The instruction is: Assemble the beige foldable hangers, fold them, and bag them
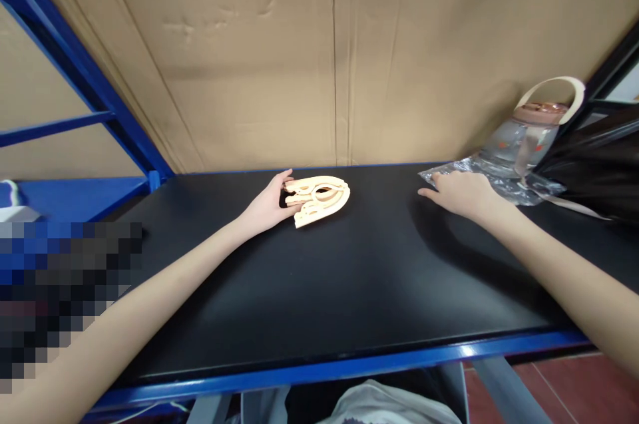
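Observation:
My left hand (pixel 272 204) is closed around the left end of a cream plastic folding hanger (pixel 332 206), folded up with curved arms and a round opening in the middle. Its fingers go partly behind and between the arms. Over on the right, my right hand (pixel 462 191) is palm down at the left part of a crumpled clear plastic bag (pixel 504 179). Its thumb points left, apart from the index finger, and the other fingertips are hidden. I see nothing held in it.
A clear water bottle (pixel 524 138) with a pinkish lid and cream handle stands by the bag at the back right. Black plastic (pixel 599 164) lies beside it. Cardboard (pixel 249 78) backs the black tabletop (pixel 319 297). A blue metal frame (pixel 120 124) rises on the left.

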`<action>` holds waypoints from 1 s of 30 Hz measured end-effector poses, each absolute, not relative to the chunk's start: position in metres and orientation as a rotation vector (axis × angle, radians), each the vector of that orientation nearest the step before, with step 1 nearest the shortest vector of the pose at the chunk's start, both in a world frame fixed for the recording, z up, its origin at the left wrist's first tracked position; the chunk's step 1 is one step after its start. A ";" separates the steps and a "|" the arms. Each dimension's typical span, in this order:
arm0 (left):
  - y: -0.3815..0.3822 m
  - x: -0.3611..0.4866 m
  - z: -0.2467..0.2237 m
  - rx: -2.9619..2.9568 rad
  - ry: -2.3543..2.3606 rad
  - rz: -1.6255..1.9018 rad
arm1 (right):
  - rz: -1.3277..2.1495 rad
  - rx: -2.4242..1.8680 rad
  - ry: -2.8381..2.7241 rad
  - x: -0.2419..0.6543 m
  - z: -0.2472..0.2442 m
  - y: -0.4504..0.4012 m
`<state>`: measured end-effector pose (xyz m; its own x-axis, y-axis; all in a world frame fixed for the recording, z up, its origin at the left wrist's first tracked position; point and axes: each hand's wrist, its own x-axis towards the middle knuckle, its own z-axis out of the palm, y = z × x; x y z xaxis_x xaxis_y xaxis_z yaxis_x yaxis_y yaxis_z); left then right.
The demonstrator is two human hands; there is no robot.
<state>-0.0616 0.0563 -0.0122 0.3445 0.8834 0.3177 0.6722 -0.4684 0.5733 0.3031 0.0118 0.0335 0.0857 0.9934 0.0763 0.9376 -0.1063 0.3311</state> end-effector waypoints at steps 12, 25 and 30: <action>0.055 -0.062 -0.011 2.473 1.342 0.809 | -0.317 2.110 2.653 0.277 0.039 -0.010; -0.011 -0.015 0.016 2.914 0.842 0.768 | 0.031 1.729 2.947 0.286 0.026 0.002; -0.031 0.005 0.015 3.027 0.491 0.366 | 0.126 1.802 2.557 0.292 0.029 0.001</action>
<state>0.0049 -0.0308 0.0149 0.9213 0.3181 0.2238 0.3054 -0.9480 0.0901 0.2922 0.0013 0.0288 -0.3373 0.9406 0.0376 0.9398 0.3341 0.0720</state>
